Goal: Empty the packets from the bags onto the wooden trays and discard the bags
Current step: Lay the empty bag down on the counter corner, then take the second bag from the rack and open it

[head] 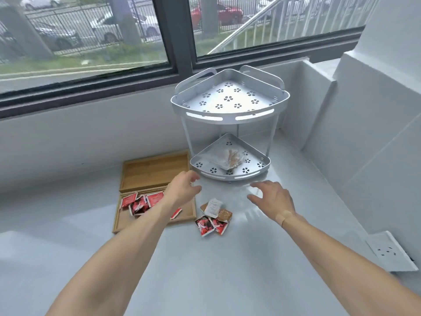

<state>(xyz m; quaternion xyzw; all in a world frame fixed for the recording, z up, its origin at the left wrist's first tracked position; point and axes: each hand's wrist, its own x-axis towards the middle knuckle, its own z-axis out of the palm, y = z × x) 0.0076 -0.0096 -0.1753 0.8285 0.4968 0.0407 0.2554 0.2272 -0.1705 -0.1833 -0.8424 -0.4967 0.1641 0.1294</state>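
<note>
Head view, looking down at a white worktop [205, 270] under a window. Two bare arms reach forward. The left hand [182, 190] and right hand [271, 198] both hover with fingers spread wide, holding nothing, just before a two-tier metal rack [230, 115]. A clear bag [224, 159] with brownish contents lies on the rack's lower shelf. Left of the rack sit two wooden trays: the far tray [155, 171] bare, the near tray [157, 213] holding red packets [141, 202]. More packets [214, 218], red, brown and white, lie loose on the worktop between the hands.
</note>
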